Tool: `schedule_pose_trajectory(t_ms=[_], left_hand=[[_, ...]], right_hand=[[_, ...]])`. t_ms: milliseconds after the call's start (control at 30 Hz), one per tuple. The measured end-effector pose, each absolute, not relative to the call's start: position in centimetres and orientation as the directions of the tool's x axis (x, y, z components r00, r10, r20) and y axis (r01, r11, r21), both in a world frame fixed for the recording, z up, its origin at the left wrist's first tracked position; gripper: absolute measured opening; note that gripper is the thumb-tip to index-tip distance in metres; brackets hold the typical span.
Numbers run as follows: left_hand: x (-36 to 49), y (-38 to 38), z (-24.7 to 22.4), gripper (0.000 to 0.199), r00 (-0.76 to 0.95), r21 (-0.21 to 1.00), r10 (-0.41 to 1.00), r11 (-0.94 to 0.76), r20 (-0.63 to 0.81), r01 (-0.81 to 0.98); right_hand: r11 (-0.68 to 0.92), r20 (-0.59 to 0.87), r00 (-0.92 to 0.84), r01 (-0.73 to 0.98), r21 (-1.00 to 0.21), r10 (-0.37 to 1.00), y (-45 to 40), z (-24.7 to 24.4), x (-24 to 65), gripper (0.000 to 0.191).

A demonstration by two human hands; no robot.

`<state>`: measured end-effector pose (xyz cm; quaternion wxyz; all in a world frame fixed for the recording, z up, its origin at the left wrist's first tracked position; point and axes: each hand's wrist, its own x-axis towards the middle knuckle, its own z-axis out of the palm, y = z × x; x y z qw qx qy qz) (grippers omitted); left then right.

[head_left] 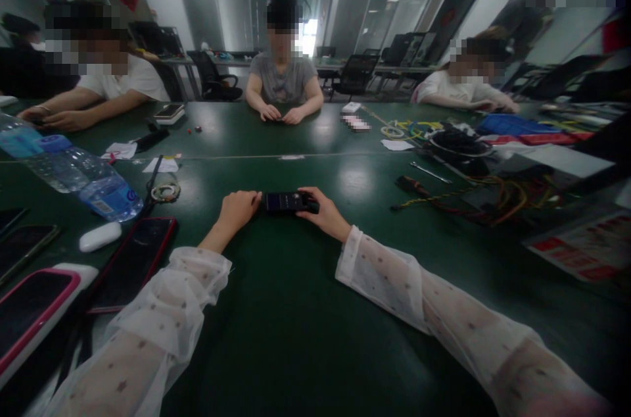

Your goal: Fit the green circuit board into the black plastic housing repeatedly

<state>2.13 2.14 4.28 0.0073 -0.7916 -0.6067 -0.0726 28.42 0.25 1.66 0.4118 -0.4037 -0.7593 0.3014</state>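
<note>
A small black handheld device with a lit screen (282, 202) is at the middle of the green table, its screen facing me. My right hand (323, 212) grips its right end, where a dark rounded part shows by the fingers. My left hand (238, 212) is curled closed at the device's left end, fingertips at or just beside its edge. Whether those fingers hold anything is hidden. Sheer white sleeves with dark stars cover both forearms.
To the left are water bottles (93, 180), a white case (100, 237), a red-edged phone (135, 262) and a pink-edged phone (34, 318). On the right lie a wrench (431, 172) and bundled cables (463, 203). Several people sit around the green table (266, 338).
</note>
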Motion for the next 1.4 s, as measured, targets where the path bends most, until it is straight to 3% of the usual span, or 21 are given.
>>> schedule_pose_trajectory(t_ms=[500, 667, 900, 1067, 1200, 1400], left_hand=[[2.3, 2.2, 4.2, 0.058, 0.232, 0.051, 0.965, -0.239, 0.119, 0.97], [2.3, 2.1, 4.3, 0.056, 0.228, 0.042, 0.966, -0.234, 0.121, 0.971], [2.3, 2.1, 4.3, 0.051, 0.232, 0.076, 0.964, -0.243, 0.127, 0.967], [2.2, 2.3, 4.1, 0.052, 0.245, 0.082, 0.96, -0.257, 0.134, 0.963], [2.1, 2.3, 4.1, 0.052, 0.254, 0.072, 0.958, -0.265, 0.134, 0.961], [2.2, 2.3, 4.1, 0.053, 0.245, 0.063, 0.961, -0.255, 0.13, 0.965]], right_hand=[[0.422, 0.316, -0.318, 0.354, -0.835, 0.894, 0.5, 1.3, 28.5, 0.066], [0.461, 0.333, -0.373, 0.338, -0.82, 0.866, 0.4, 1.5, 28.6, 0.056], [0.446, 0.371, -0.293, 0.255, -0.858, 0.881, 0.1, 1.7, 28.1, 0.053], [0.471, 0.465, -0.083, 0.198, -0.86, 0.882, -0.1, 2.1, 27.7, 0.052], [0.476, 0.525, 0.131, 0.283, -0.833, 0.841, 0.2, 1.9, 28.2, 0.054], [0.409, 0.513, 0.248, 0.369, -0.834, 0.822, 1.3, 0.7, 29.2, 0.052]])
